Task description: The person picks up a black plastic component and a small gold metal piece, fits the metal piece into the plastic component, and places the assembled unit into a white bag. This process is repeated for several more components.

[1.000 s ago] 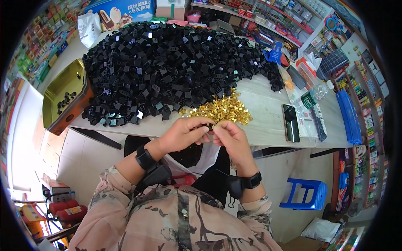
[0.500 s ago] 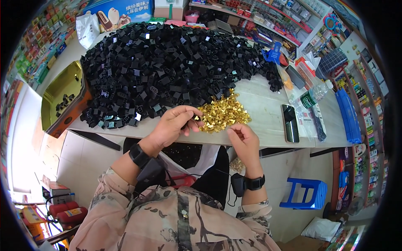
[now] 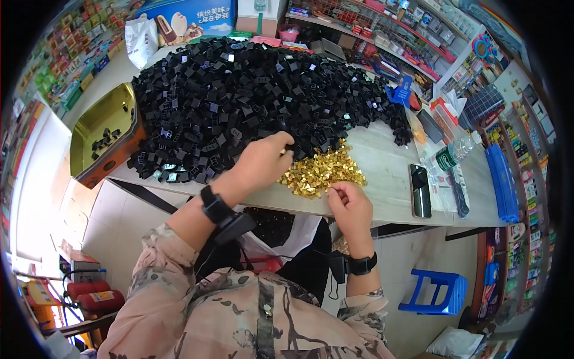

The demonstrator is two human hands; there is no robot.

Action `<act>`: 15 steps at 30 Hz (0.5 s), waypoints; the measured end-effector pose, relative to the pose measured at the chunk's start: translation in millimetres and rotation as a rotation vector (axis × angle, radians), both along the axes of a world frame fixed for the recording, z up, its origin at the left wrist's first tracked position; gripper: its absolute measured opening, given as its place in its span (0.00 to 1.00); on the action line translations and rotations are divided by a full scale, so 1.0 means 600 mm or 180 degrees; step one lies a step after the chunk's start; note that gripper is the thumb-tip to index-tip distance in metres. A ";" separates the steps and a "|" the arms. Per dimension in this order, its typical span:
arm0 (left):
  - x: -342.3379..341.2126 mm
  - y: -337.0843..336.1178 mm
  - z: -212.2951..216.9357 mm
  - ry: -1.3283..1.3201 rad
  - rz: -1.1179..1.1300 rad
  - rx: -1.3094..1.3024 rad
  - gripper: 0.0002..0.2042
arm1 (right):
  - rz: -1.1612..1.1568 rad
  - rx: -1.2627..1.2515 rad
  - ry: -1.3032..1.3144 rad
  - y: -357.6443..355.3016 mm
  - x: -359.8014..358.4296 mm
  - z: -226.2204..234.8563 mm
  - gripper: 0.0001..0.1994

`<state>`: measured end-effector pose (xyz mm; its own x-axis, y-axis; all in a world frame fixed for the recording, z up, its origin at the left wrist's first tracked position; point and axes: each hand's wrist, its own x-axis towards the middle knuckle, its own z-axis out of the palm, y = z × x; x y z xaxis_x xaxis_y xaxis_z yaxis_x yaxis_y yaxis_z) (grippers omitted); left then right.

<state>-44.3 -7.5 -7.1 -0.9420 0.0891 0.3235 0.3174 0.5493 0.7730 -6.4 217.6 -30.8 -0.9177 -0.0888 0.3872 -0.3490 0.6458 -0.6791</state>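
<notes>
A wide heap of small black plastic pieces (image 3: 203, 102) covers much of the table. At its front edge lies a smaller pile of shiny gold pieces (image 3: 326, 172). My left hand (image 3: 261, 160) reaches over the border between the two, its fingers curled at the black pieces. A tiny gold glint shows by its fingers, but what they hold is mostly hidden. Beside the right end of the gold pile, my right hand (image 3: 351, 206) is closed, thumb against the index finger. Anything pinched there is too small to make out.
An open gold-lined box (image 3: 107, 128) with some black pieces stands at the table's left end. To the right lie a phone (image 3: 420, 191), a plastic bottle (image 3: 457, 149) and a blue pouch (image 3: 501, 182). Below are a dark-filled white bag (image 3: 269, 226) and a blue stool (image 3: 433, 292).
My left hand has moved forward from the gold pile's left side to the black heap, its back now turned up. The right hand stays pinched beside the gold pile. The whole view has shifted slightly.
</notes>
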 end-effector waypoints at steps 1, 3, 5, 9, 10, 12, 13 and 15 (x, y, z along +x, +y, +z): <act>-0.006 0.004 -0.002 0.0518 0.0215 -0.0796 0.08 | -0.0037 -0.0166 -0.0095 0.000 -0.001 -0.001 0.06; -0.019 0.014 -0.005 0.0514 0.0234 -0.1046 0.08 | -0.0024 -0.0186 -0.0140 0.005 0.000 -0.003 0.06; -0.028 0.017 -0.008 0.0486 0.0211 -0.1524 0.09 | -0.0057 -0.0210 -0.0250 0.009 0.001 -0.005 0.06; -0.039 0.014 -0.012 0.0523 0.0321 -0.1584 0.08 | 0.0023 -0.0378 -0.0396 0.012 0.001 -0.007 0.05; -0.040 0.012 -0.013 0.0502 0.0315 -0.1574 0.08 | 0.0020 -0.0366 -0.0417 0.014 0.001 -0.009 0.05; -0.044 0.009 -0.011 0.0633 0.0313 -0.1460 0.08 | 0.0052 -0.0738 -0.0559 0.019 -0.003 -0.012 0.05; -0.043 0.007 -0.010 0.0700 0.0314 -0.1402 0.08 | 0.0067 -0.0924 -0.0626 0.021 -0.005 -0.013 0.06; -0.038 0.004 -0.009 0.0875 0.0292 -0.0992 0.07 | 0.0097 -0.1046 -0.0611 0.019 -0.007 -0.013 0.06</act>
<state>-67.0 -4.8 -12.8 -0.8330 0.1422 0.5346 0.4275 0.7789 0.4589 -10.7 229.3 -38.5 -0.9751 -0.0167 0.2209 -0.2110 0.3738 -0.9032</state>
